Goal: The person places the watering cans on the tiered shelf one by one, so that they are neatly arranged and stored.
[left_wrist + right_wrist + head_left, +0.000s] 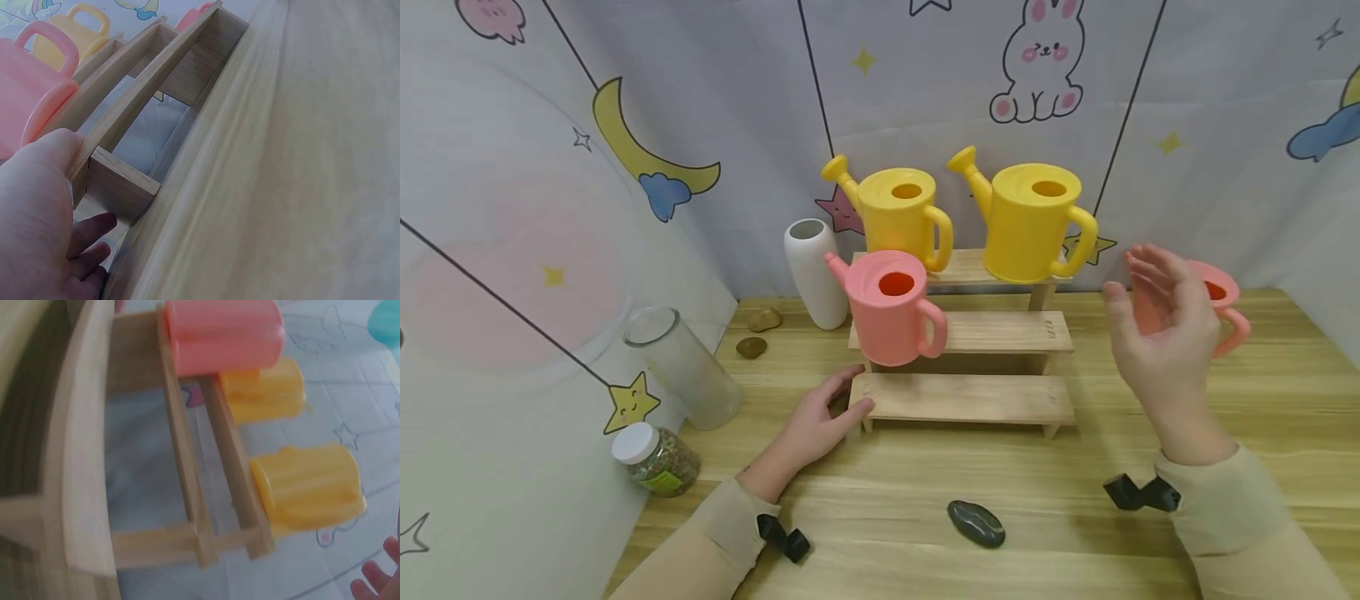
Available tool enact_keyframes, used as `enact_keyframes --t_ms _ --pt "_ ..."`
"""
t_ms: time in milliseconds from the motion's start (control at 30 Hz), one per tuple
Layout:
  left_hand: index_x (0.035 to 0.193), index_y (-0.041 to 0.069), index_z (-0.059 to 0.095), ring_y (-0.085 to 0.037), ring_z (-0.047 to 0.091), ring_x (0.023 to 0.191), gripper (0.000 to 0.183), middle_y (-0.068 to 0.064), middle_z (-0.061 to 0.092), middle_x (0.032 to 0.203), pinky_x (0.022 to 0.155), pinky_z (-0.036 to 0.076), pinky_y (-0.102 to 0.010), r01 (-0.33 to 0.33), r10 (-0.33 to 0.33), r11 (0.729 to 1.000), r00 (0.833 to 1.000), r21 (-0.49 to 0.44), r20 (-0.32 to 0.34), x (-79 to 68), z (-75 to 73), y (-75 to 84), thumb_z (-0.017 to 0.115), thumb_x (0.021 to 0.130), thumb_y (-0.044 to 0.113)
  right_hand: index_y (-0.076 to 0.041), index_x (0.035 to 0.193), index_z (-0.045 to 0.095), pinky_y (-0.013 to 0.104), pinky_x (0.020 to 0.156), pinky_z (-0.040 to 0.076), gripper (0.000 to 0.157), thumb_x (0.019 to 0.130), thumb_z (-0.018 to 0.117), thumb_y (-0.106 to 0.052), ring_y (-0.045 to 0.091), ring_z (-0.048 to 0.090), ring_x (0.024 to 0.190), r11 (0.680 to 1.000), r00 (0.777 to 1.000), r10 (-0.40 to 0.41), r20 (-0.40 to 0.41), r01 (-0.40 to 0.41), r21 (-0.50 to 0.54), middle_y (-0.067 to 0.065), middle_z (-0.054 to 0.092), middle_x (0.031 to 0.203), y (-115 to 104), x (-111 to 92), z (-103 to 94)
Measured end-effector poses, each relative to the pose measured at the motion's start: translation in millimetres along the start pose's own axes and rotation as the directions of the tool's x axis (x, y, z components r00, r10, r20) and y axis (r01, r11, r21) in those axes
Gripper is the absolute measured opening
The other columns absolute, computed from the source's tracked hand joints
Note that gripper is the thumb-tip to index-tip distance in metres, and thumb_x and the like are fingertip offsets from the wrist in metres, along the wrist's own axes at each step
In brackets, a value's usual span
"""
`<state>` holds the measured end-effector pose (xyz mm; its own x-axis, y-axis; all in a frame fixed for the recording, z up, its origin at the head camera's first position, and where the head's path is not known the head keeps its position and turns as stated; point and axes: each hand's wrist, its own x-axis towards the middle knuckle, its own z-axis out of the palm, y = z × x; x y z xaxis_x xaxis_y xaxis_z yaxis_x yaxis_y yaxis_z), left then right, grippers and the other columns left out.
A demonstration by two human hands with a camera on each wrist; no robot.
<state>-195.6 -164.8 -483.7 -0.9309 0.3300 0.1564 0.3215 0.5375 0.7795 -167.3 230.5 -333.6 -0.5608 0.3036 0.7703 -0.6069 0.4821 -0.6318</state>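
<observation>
My left hand (816, 425) grips the left end of a three-step wooden stand (970, 397), thumb on the lowest board and fingers round its side. In the left wrist view the thumb (53, 153) lies against the board's edge. My right hand (1172, 342) is raised right of the stand, its fingers spread and holding nothing. Behind it in the head view is a pink watering can (1228, 287), partly hidden. Another pink watering can (887, 325) stands on the middle step. Two yellow watering cans, one left (891, 212) and one right (1022, 233), stand on the top step.
A white vase (817, 275) stands behind the stand's left end. Left of it are two brown stones (751, 347), a clear glass vase (692, 375) and a white-lidded jar (657, 458). A dark stone (976, 523) lies on the table in front. A patterned curtain (910, 92) hangs behind.
</observation>
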Motion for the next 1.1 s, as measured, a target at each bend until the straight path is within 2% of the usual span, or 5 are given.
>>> enact_keyframes --t_ms 467,767,933,1000,1100 --pt "0.151 0.031 0.047 -0.018 0.056 0.139 0.061 0.002 0.056 0.151 0.116 0.045 -0.047 -0.002 0.002 1.000 1.000 -0.018 0.007 -1.5 -1.6 -0.2 0.065 0.097 0.054 -0.025 0.154 0.042 0.028 0.125 0.030 0.071 0.090 0.071 -0.035 0.018 0.046 0.143 0.951 0.968 0.203 -0.149 -0.231 -0.204 -0.005 0.048 0.156 48 19 -42.7" --pt "0.151 0.030 0.047 -0.018 0.056 0.139 0.062 0.002 0.057 0.150 0.116 0.045 -0.046 0.001 -0.001 1.000 1.000 -0.014 0.008 -1.6 -1.7 -1.9 0.065 0.097 0.054 -0.041 0.160 0.018 0.017 0.096 0.047 0.083 0.093 0.065 -0.048 0.006 0.026 0.152 0.801 0.896 0.410 -0.173 -0.444 -0.402 -0.021 0.023 0.165 112 15 -76.2" --pt "0.151 0.029 0.047 -0.018 0.056 0.139 0.063 0.002 0.056 0.151 0.116 0.045 -0.046 -0.003 0.003 1.000 1.000 0.000 0.009 -0.9 -1.6 -1.7 0.065 0.097 0.054 -0.044 0.161 0.009 0.032 0.128 0.024 0.087 0.094 0.063 -0.051 0.008 0.017 0.157 0.753 0.861 0.480 -0.165 -0.501 -0.426 -0.018 0.015 0.169 144 5 -93.2" --pt "0.151 0.030 0.047 -0.018 0.056 0.139 0.062 0.002 0.057 0.150 0.117 0.045 -0.046 -0.005 0.005 1.000 1.000 0.006 0.010 -0.6 -2.0 -0.4 0.065 0.097 0.054 -0.043 0.161 0.008 0.037 0.132 0.010 0.086 0.095 0.062 -0.051 0.009 0.013 0.159 0.734 0.848 0.502 -0.171 -0.522 -0.435 -0.015 0.014 0.170 153 1 -99.6" --pt "0.151 0.031 0.047 -0.017 0.057 0.138 0.061 0.003 0.057 0.150 0.117 0.045 -0.045 -0.011 0.011 1.000 1.000 0.006 0.013 -0.2 -2.7 1.3 0.066 0.097 0.053 -0.043 0.161 0.007 0.040 0.133 0.007 0.086 0.095 0.060 -0.051 0.012 0.011 0.160 0.705 0.823 0.538 -0.181 -0.558 -0.438 -0.012 0.013 0.171 163 -4 -107.4"
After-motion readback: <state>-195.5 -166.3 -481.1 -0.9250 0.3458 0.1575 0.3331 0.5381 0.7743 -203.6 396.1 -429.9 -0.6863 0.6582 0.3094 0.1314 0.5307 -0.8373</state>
